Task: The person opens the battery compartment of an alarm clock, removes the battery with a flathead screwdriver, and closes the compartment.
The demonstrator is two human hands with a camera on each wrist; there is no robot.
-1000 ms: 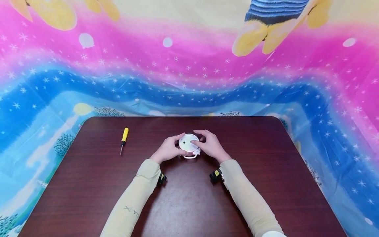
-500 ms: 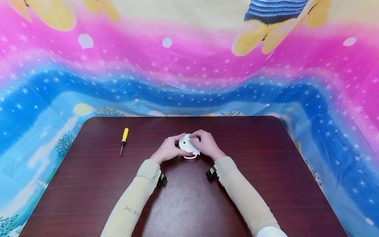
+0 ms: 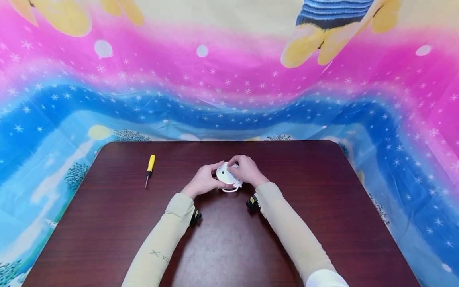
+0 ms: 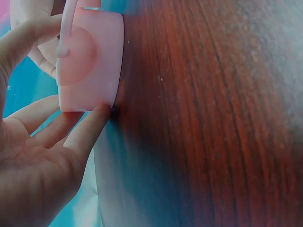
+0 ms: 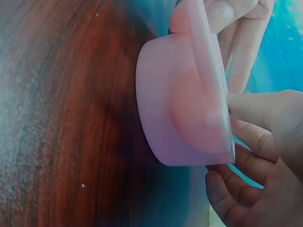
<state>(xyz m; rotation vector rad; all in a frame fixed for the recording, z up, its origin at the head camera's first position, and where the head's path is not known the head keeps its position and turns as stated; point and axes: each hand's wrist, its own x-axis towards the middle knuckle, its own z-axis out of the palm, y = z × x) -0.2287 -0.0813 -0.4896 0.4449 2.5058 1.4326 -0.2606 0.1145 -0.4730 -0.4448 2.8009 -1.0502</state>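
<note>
A round, pale plastic case [image 3: 223, 178] sits face up near the middle of the table, a small dark hole in its white top. Its thin curved handle [image 3: 229, 190] faces the person. In the wrist views its side wall [image 4: 97, 85] looks pinkish, with a rounder, darker patch. My left hand [image 3: 203, 181] grips the case's left side, thumb at the near rim and fingers round the far side. My right hand [image 3: 247, 169] bends over the right part, thumb on the top face; in the right wrist view its other fingers [image 5: 222, 189] curl beside the wall.
A yellow-handled screwdriver [image 3: 150, 169] lies on the dark wooden table [image 3: 305, 207], left of the hands. A printed cloth [image 3: 229, 87] hangs behind the table and round its sides. Dark camera mounts [image 3: 252, 202] are strapped to both wrists.
My right hand has shifted left across the top of the case, its thumb and index finger drawing closer together. The left hand, case and screwdriver have stayed put.
</note>
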